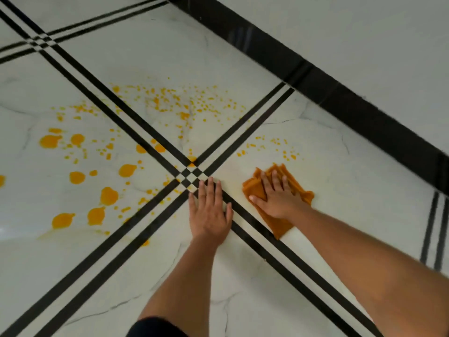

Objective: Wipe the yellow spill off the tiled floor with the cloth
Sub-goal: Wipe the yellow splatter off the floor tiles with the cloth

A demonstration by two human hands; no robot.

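The right hand (277, 198) lay flat on the orange cloth (274, 222) with fingers spread, pressing it to the tiled floor (243, 283). The left hand (209, 212) rested beside it, open and flat on the black tile lines (102, 259). The yellow spill (109, 195) spread mostly to the left, with small drops just beyond the cloth.

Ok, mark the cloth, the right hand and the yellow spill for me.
cloth (278, 227), head view, on the tail below the wrist.
right hand (279, 200), head view, on the back of the hand.
yellow spill (109, 196), head view, on one large blob.
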